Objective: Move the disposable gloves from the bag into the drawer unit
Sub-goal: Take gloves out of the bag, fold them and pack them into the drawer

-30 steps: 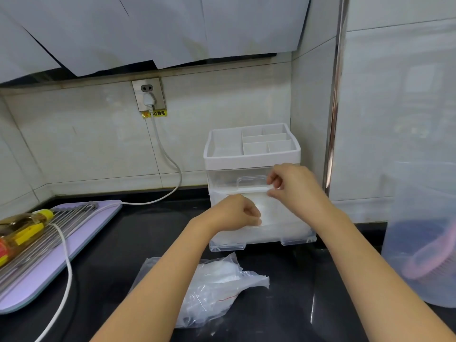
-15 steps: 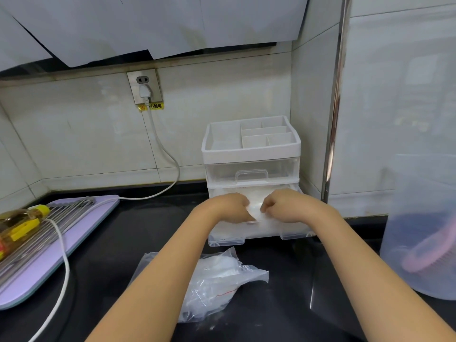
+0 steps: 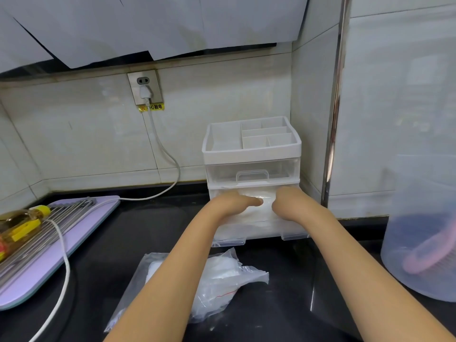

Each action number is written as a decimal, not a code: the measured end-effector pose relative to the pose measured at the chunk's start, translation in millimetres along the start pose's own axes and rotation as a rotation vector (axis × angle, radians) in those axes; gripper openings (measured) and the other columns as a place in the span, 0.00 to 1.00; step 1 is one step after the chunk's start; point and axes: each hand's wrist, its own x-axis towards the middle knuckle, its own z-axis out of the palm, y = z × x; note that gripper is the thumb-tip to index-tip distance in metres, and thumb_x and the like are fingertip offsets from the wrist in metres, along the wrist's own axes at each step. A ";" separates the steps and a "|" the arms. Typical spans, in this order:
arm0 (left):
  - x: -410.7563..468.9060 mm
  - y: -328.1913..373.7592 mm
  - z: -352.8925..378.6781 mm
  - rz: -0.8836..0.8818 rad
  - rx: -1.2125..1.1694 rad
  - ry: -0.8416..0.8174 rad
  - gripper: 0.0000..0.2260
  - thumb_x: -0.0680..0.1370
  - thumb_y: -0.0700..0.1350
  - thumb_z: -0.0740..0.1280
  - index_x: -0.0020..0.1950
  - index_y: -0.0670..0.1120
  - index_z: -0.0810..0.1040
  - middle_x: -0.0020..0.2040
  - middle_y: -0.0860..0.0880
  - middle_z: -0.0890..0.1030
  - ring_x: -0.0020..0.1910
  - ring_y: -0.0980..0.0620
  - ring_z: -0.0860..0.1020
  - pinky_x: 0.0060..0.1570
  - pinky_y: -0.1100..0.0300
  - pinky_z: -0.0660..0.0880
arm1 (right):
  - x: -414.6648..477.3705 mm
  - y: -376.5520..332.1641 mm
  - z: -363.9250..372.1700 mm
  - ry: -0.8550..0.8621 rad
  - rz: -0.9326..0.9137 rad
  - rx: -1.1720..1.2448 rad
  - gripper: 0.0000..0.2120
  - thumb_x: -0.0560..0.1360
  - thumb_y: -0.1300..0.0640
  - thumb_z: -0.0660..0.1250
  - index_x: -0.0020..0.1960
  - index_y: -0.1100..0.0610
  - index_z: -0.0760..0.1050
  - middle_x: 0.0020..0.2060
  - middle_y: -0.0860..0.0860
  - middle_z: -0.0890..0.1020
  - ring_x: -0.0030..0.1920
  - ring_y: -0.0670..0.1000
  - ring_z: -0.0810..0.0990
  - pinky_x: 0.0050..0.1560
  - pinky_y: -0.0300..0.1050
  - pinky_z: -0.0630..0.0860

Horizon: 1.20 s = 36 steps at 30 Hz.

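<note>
Though closer before, left hand (image 3: 234, 204) and right hand (image 3: 289, 203) sit apart.

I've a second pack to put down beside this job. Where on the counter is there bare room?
Bare black counter lies between the purple board and the drawer unit, behind the bag. A second strip runs between the right forearm and the translucent tub. It is crowded ahead of the unit, where both forearms and bag lie.

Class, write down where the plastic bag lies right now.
In the head view, the plastic bag lies on the black counter at bottom centre, just in front of the drawer unit.
</note>
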 end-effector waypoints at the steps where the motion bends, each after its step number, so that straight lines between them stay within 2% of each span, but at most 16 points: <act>1: -2.1 -0.5 -1.3 -0.004 0.027 0.011 0.30 0.74 0.62 0.67 0.69 0.46 0.69 0.69 0.46 0.71 0.65 0.45 0.71 0.61 0.55 0.68 | -0.6 -0.6 0.2 0.005 0.000 0.000 0.10 0.77 0.66 0.54 0.39 0.59 0.68 0.34 0.52 0.69 0.31 0.48 0.66 0.31 0.39 0.64; 4: -12.1 1.5 -8.1 0.008 0.143 0.032 0.30 0.75 0.62 0.66 0.69 0.44 0.69 0.68 0.46 0.72 0.63 0.46 0.72 0.54 0.58 0.68 | -1.1 -0.9 0.5 0.003 -0.013 0.006 0.09 0.77 0.66 0.54 0.45 0.61 0.73 0.34 0.51 0.69 0.32 0.47 0.66 0.32 0.39 0.65; 8: -25.3 7.9 -15.8 0.030 0.224 0.015 0.32 0.76 0.62 0.64 0.73 0.44 0.65 0.71 0.47 0.68 0.67 0.46 0.68 0.56 0.58 0.65 | -1.8 -1.2 -0.2 -0.005 -0.012 0.018 0.12 0.77 0.66 0.54 0.54 0.64 0.75 0.34 0.51 0.69 0.32 0.47 0.67 0.31 0.38 0.64; 11: -34.3 9.5 -17.0 0.039 0.142 -0.001 0.34 0.76 0.62 0.64 0.74 0.44 0.62 0.74 0.48 0.65 0.71 0.46 0.65 0.60 0.57 0.63 | -3.4 -2.0 -0.5 -0.010 -0.002 0.016 0.12 0.77 0.65 0.54 0.55 0.64 0.75 0.34 0.51 0.70 0.32 0.48 0.68 0.31 0.38 0.65; 14: -36.6 12.0 -14.9 0.005 0.050 -0.014 0.37 0.75 0.65 0.63 0.77 0.46 0.58 0.76 0.48 0.61 0.73 0.43 0.62 0.67 0.52 0.63 | -3.5 -2.3 -0.8 -0.016 0.007 0.029 0.12 0.78 0.64 0.54 0.56 0.63 0.74 0.38 0.52 0.72 0.36 0.49 0.71 0.32 0.39 0.65; 18: -33.6 16.0 -10.2 -0.033 -0.014 -0.064 0.32 0.77 0.66 0.58 0.77 0.53 0.58 0.77 0.49 0.58 0.73 0.38 0.62 0.66 0.46 0.64 | -5.8 -3.0 -2.9 -0.029 0.017 0.015 0.13 0.78 0.65 0.54 0.56 0.64 0.75 0.34 0.51 0.69 0.32 0.48 0.67 0.31 0.38 0.64; 21: -29.5 14.6 -11.5 -0.086 -0.116 -0.035 0.37 0.76 0.66 0.60 0.78 0.47 0.55 0.77 0.45 0.57 0.72 0.35 0.63 0.66 0.44 0.65 | -6.6 -3.6 -5.3 -0.034 0.008 0.005 0.12 0.78 0.65 0.54 0.54 0.64 0.75 0.34 0.51 0.69 0.32 0.48 0.67 0.31 0.38 0.64; 23: -27.0 12.1 -15.2 -0.094 -0.211 -0.044 0.40 0.75 0.66 0.63 0.78 0.46 0.53 0.78 0.43 0.56 0.72 0.33 0.61 0.68 0.41 0.63 | -7.2 -3.9 -6.0 -0.021 0.005 0.001 0.10 0.78 0.65 0.54 0.46 0.62 0.74 0.33 0.51 0.69 0.31 0.48 0.66 0.31 0.38 0.64; 25: -26.6 8.7 -19.9 -0.080 -0.307 -0.070 0.38 0.75 0.63 0.64 0.78 0.47 0.54 0.78 0.43 0.54 0.75 0.35 0.57 0.70 0.39 0.60 | -7.0 -3.5 -6.3 -0.007 0.005 0.014 0.12 0.78 0.65 0.54 0.37 0.59 0.67 0.33 0.51 0.69 0.31 0.48 0.66 0.29 0.38 0.63; 27: -29.7 6.5 -23.3 -0.058 -0.359 -0.071 0.36 0.76 0.60 0.65 0.78 0.46 0.55 0.78 0.43 0.53 0.76 0.38 0.54 0.72 0.41 0.58 | -5.8 -1.4 -6.7 0.011 -0.004 0.041 0.12 0.77 0.66 0.54 0.35 0.58 0.65 0.33 0.52 0.69 0.31 0.48 0.66 0.29 0.38 0.62; 29: -34.6 8.3 -26.6 -0.027 -0.336 -0.057 0.36 0.76 0.59 0.66 0.77 0.45 0.56 0.78 0.43 0.54 0.76 0.40 0.55 0.73 0.44 0.58 | -4.7 0.5 -8.2 0.034 -0.010 0.065 0.12 0.77 0.65 0.54 0.36 0.58 0.66 0.33 0.52 0.70 0.31 0.49 0.67 0.29 0.39 0.63; 32: -43.4 11.9 -32.3 0.030 -0.266 0.007 0.34 0.76 0.59 0.67 0.76 0.45 0.60 0.76 0.43 0.61 0.73 0.42 0.62 0.70 0.47 0.63 | -6.6 1.5 -10.1 0.090 -0.041 0.104 0.11 0.77 0.62 0.57 0.36 0.60 0.69 0.36 0.54 0.74 0.33 0.51 0.71 0.30 0.41 0.66; 34: -53.1 10.3 -37.6 0.096 -0.223 0.087 0.29 0.76 0.57 0.67 0.72 0.44 0.67 0.71 0.45 0.68 0.68 0.45 0.70 0.66 0.50 0.69 | -10.1 2.2 -11.7 0.135 -0.092 0.124 0.11 0.77 0.59 0.60 0.42 0.65 0.75 0.41 0.59 0.80 0.37 0.55 0.76 0.34 0.43 0.71; 36: -66.2 5.0 -42.3 0.199 -0.217 0.168 0.18 0.78 0.54 0.66 0.62 0.44 0.75 0.64 0.46 0.76 0.59 0.50 0.77 0.62 0.53 0.73 | -16.3 3.8 -15.4 0.177 -0.186 0.157 0.14 0.78 0.56 0.61 0.51 0.66 0.79 0.48 0.61 0.82 0.43 0.56 0.80 0.42 0.45 0.74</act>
